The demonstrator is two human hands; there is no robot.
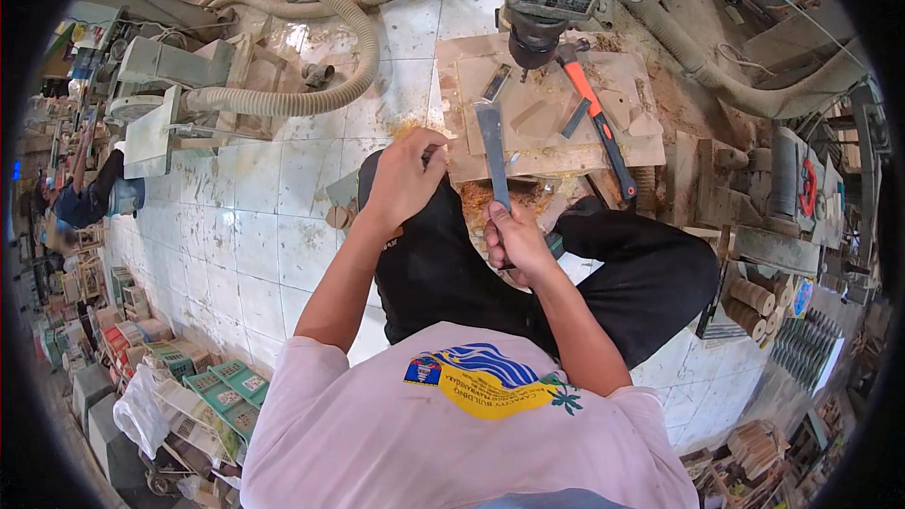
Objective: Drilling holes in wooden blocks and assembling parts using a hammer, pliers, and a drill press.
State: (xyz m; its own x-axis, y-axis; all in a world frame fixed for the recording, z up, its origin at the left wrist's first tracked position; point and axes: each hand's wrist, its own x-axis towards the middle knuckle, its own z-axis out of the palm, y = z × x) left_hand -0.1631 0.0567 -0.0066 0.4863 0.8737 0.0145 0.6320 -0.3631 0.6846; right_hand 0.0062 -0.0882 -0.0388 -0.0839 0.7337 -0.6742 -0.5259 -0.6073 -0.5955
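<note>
My right hand is wrapped round the lower end of a chisel-like tool. Its long flat grey blade points away from me and widens toward the far end, over the near part of a wooden board. What the handle looks like is mostly hidden by my fingers. Above my left knee, my left hand is closed, thumb and fingers curled together; whether a small thing sits in them I cannot make out. A hammer with an orange and black handle lies across the board's right side.
A drill press chuck hangs over the board, its bit pointing down. Loose wood pieces and a small dark block lie on the board. A ribbed hose curves at the left. Stacked wood rolls stand right. Another person is far left.
</note>
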